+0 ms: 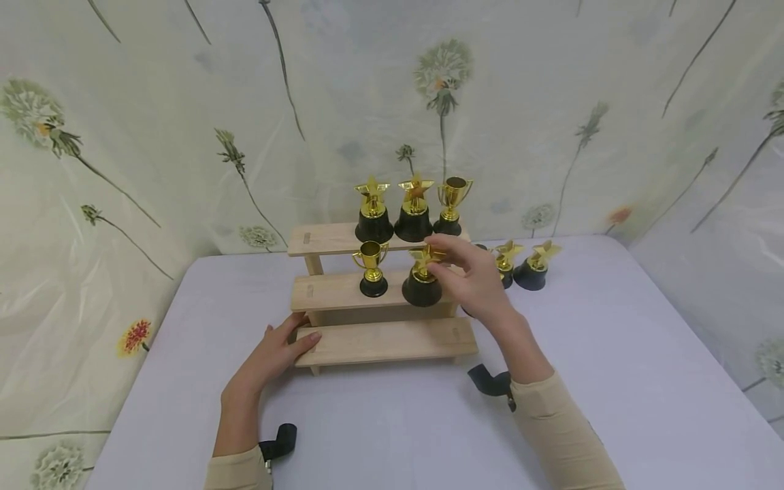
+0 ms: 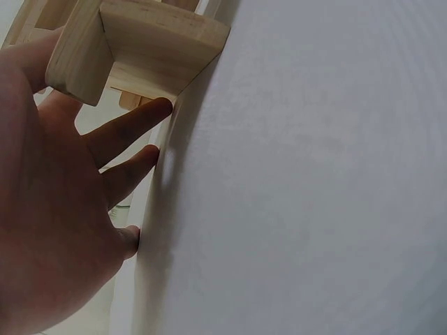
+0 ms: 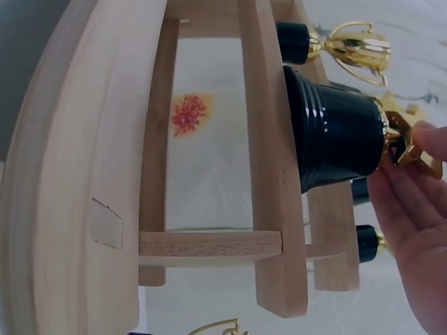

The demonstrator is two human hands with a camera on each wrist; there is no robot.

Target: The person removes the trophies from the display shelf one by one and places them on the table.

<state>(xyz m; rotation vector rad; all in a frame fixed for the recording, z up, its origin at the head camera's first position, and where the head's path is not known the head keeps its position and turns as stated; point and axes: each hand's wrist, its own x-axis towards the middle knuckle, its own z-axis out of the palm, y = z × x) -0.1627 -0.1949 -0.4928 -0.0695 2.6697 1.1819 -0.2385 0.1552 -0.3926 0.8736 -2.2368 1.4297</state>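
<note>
A three-step wooden display stand (image 1: 380, 342) stands on the table. My left hand (image 1: 267, 359) holds the left end of its lowest step, thumb on top; in the left wrist view the other fingers (image 2: 122, 132) spread beside and below the board. On the middle step, toward its right, is a gold star trophy (image 1: 421, 291) with a black base. My right hand (image 1: 476, 279) pinches its star between thumb and fingers. The right wrist view shows the black base (image 3: 339, 132) upright at the step's board. A small gold cup trophy (image 1: 371, 262) stands to its left on that step.
The top step carries two star trophies (image 1: 374, 224) (image 1: 414, 223) and a cup trophy (image 1: 450, 207). More trophies, including a star trophy (image 1: 533, 273), stand on the white table right of the stand, partly behind my right hand. A dandelion-print curtain (image 1: 343, 88) hangs behind.
</note>
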